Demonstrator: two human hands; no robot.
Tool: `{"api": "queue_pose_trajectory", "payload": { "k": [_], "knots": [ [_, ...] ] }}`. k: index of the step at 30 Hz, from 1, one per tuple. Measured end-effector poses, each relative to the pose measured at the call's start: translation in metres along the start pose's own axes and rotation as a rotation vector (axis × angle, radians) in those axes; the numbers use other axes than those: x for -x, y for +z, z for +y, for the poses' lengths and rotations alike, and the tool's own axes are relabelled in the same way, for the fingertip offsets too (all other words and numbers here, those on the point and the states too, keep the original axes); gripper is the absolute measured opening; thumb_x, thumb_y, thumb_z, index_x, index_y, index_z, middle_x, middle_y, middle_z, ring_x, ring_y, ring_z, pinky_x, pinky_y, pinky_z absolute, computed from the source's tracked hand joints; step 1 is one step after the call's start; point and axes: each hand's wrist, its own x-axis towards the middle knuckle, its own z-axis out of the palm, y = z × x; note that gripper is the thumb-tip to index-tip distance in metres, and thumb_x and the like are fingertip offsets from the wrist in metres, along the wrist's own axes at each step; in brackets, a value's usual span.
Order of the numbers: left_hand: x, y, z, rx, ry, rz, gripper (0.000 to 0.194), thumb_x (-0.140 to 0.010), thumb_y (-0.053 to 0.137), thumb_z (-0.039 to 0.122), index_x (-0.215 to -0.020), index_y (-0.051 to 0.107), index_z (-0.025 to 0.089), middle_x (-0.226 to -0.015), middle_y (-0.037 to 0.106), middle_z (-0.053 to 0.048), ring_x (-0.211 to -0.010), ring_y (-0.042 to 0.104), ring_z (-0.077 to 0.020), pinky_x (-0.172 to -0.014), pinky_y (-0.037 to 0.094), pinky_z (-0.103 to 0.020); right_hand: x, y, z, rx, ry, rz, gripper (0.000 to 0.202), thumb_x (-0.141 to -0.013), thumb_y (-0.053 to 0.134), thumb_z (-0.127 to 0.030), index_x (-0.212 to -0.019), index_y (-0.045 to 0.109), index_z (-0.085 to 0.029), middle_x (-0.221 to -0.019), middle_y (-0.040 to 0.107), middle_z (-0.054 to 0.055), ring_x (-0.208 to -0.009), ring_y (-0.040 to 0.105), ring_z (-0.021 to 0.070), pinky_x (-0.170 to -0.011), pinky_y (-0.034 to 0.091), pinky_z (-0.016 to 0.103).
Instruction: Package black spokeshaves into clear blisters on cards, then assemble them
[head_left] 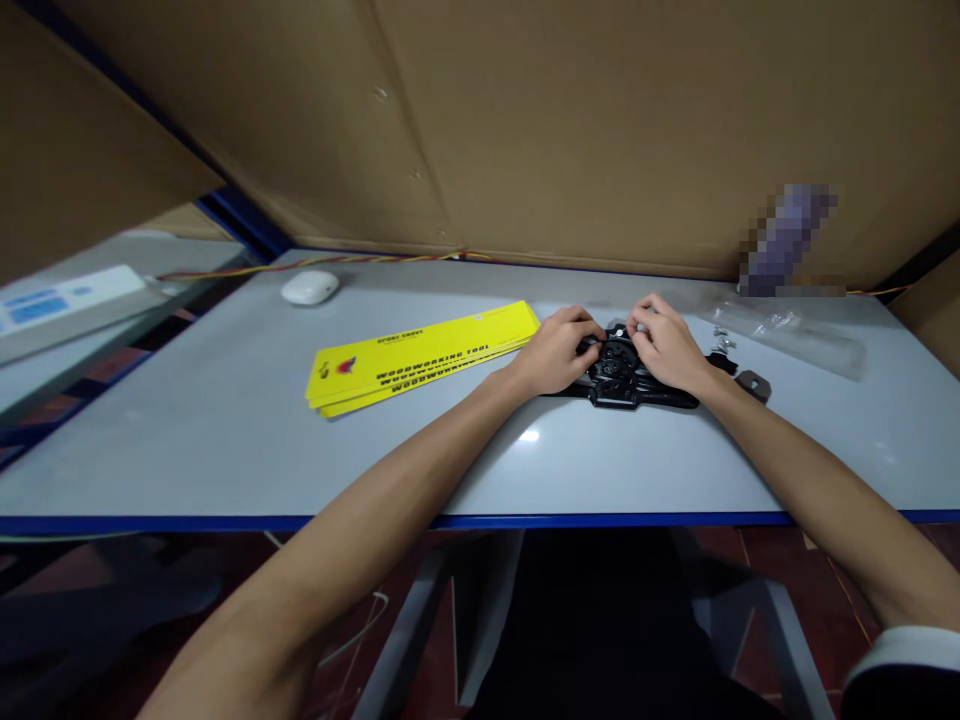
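Several black spokeshaves [616,392] lie close together on the table, partly covered by my hands. My left hand [559,348] is closed at the left side of a spokeshave, thumb and fingers curled against its black body. At the far side of that spokeshave, the fingers of my right hand [664,342] are bent into a pinch. Beside them shows a small shiny metal piece [620,331]; whatever the right fingertips hold is hidden. Small metal screws [723,340] and a dark flat blade [753,385] lie right of my right hand.
Yellow printed cards [420,350] lie stacked left of my hands. A white rounded case [310,288] sits at the back left. Clear plastic bags [795,335] and a blurred-out purple object [787,240] are at the back right. A cardboard wall [525,130] stands behind the table [247,430].
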Motion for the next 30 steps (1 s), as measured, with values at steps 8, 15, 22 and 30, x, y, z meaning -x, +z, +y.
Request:
{"api": "queue_pose_trajectory", "payload": {
  "k": [8, 15, 22, 30],
  "knots": [
    [0.0019, -0.0005, 0.0019, 0.005, -0.038, -0.004, 0.035, -0.096, 0.050, 0.028, -0.118, 0.075, 0.017, -0.127, 0.066, -0.014, -0.117, 0.064, -0.0306, -0.108, 0.052, -0.048, 0.0008, -0.0003, -0.0004, -0.048, 0.004, 0.015, 0.043, -0.084, 0.044, -0.007, -0.120, 0.065, -0.020, -0.116, 0.068, 0.011, -0.093, 0.064, 0.0255, -0.089, 0.052, 0.044],
    [0.0015, -0.0017, 0.0032, -0.020, -0.042, -0.031, 0.036, -0.095, 0.049, 0.029, -0.120, 0.073, 0.017, -0.121, 0.069, -0.014, -0.114, 0.066, -0.0311, -0.107, 0.052, -0.049, -0.0001, -0.0005, 0.0002, -0.050, 0.011, 0.022, 0.040, -0.087, 0.043, -0.008, -0.112, 0.072, -0.021, -0.112, 0.069, 0.011, -0.097, 0.065, 0.0264, -0.094, 0.051, 0.045],
    [0.0015, -0.0022, 0.0061, -0.035, -0.053, -0.045, 0.037, -0.096, 0.047, 0.030, -0.120, 0.073, 0.017, -0.122, 0.070, -0.014, -0.115, 0.065, -0.0316, -0.107, 0.051, -0.049, 0.0005, 0.0003, -0.0001, -0.023, 0.025, 0.029, 0.029, -0.085, 0.044, -0.009, -0.097, 0.068, -0.021, -0.108, 0.066, 0.011, -0.090, 0.063, 0.0248, -0.087, 0.052, 0.043],
    [0.0016, -0.0026, 0.0040, -0.019, -0.045, -0.038, 0.036, -0.097, 0.048, 0.031, -0.120, 0.073, 0.017, -0.124, 0.070, -0.014, -0.117, 0.065, -0.0320, -0.108, 0.051, -0.051, 0.0018, -0.0011, -0.0033, -0.038, 0.016, -0.005, 0.055, -0.087, 0.042, -0.007, -0.136, 0.061, -0.023, -0.118, 0.065, 0.010, -0.095, 0.063, 0.0251, -0.089, 0.052, 0.043]
  ]
}}
